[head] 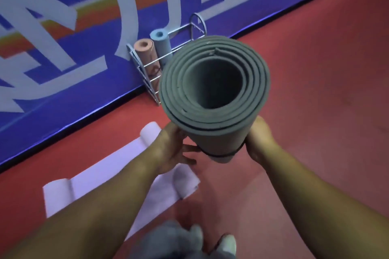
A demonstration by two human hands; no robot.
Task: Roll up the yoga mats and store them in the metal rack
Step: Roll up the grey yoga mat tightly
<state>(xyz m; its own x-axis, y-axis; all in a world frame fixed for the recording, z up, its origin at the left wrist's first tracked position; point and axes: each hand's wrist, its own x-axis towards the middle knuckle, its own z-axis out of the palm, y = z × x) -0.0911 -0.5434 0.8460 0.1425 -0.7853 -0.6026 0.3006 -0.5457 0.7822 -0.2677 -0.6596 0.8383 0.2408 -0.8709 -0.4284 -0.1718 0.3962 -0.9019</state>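
Observation:
A rolled grey yoga mat [219, 124] stands upright in the air in front of me, its spiral end facing the camera and a dark strap around its lower part. My left hand [172, 149] grips its left side and my right hand [260, 139] grips its right side. Behind it the metal wire rack [147, 69] leans at the foot of the blue wall and holds a pink rolled mat [145, 50] and a light blue rolled mat [161, 42]. The grey mat hides the middle of the rack. A white mat [101, 170] lies unrolled on the floor, both ends curled.
The floor [315, 90] is red and open to the right. A blue wall banner [63, 48] with large white characters runs diagonally along the left. My grey trousers and shoes [228, 242] show at the bottom.

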